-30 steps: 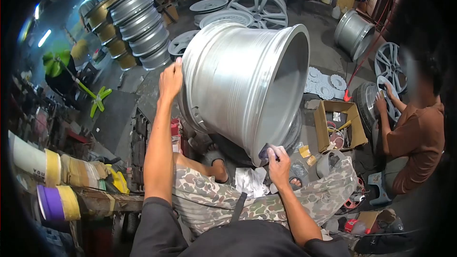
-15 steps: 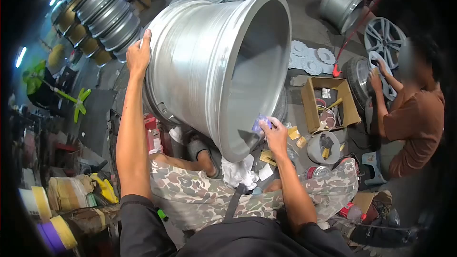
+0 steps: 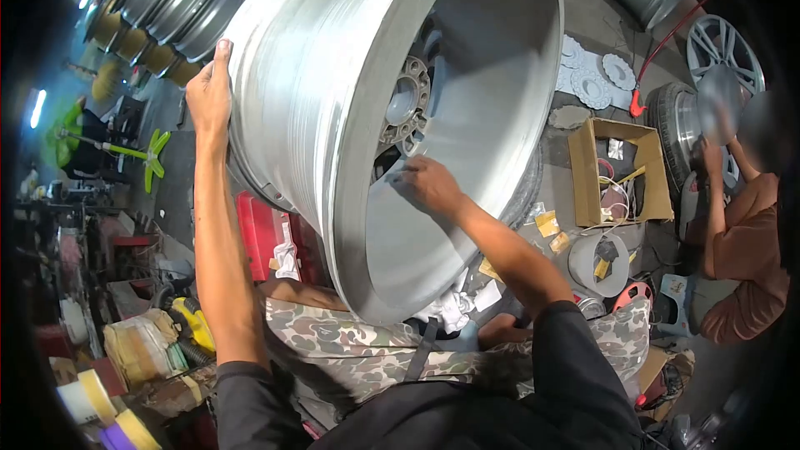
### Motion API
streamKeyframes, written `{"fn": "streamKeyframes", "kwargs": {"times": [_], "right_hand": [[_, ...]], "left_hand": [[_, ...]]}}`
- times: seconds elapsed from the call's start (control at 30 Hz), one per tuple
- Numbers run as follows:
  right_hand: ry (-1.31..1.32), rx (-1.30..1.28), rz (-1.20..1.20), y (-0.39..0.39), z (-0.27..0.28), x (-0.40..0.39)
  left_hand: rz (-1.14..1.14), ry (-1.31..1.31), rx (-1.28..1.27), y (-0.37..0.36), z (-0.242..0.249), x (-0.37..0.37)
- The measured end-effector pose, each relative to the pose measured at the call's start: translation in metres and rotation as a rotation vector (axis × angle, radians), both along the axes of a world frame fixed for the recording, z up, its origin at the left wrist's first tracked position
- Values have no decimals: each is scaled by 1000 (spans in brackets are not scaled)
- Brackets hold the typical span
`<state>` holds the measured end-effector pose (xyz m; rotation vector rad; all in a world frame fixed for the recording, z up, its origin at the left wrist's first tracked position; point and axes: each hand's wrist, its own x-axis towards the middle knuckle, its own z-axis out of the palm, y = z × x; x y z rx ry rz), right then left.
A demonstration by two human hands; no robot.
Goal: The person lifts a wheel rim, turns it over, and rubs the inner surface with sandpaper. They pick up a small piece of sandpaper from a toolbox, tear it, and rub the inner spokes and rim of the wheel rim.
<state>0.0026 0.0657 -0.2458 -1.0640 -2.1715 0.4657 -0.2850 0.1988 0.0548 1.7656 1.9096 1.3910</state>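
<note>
A big silver wheel rim (image 3: 292,92) is tilted in front of me, its open barrel facing right and toward me, with the hub visible deep inside. On the rim's outer left edge rests my left hand (image 3: 210,92), its thumb pointing up and its palm side against the metal. My right hand (image 3: 431,186) reaches into the barrel near the inner wall, fingers bent together. Whatever its fingertips hold is too dark and small to make out.
At right are a cardboard box (image 3: 583,175), a round white container (image 3: 598,265) and a co-worker in a brown shirt (image 3: 750,225) beside a tire (image 3: 673,137). Stacked rims (image 3: 171,0) stand upper left. A red box (image 3: 254,237) lies below the rim.
The rim appears closer and turned so its inside and hub show. My right hand has moved from the rim's lower edge into the barrel. The purple item at its fingers no longer shows.
</note>
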Motion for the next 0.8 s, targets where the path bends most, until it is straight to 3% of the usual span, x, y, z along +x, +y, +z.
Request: {"fn": "streamKeyframes", "kwargs": {"times": [0.17, 0.23, 0.33, 0.4, 0.47, 0.5, 0.67, 0.73, 0.8], "right_hand": [[-100, -60, -17, -9, -13, -23], [14, -147, -5, -22, 1, -27], [63, -83, 92, -31, 18, -38], [55, -101, 98, -17, 1, -25], [-266, -35, 46, 1, -5, -11], [-113, -83, 10, -6, 3, -14], [106, -131, 86, -27, 12, -34], [-182, -105, 8, -6, -3, -19], [-244, 4, -20, -8, 2, -23]], "left_hand": [[-10, -105, -91, -2, 3, 2], [11, -79, -130, 0, 4, -3], [1, -90, -113, -2, 5, 1], [5, -89, -107, -11, 8, 9], [8, -97, -89, -12, 10, 12], [5, -76, -72, -11, 9, 11], [10, -52, -79, -10, 7, 8], [0, -65, -74, -7, 5, 5], [-4, -57, -25, -1, 1, 3]]}}
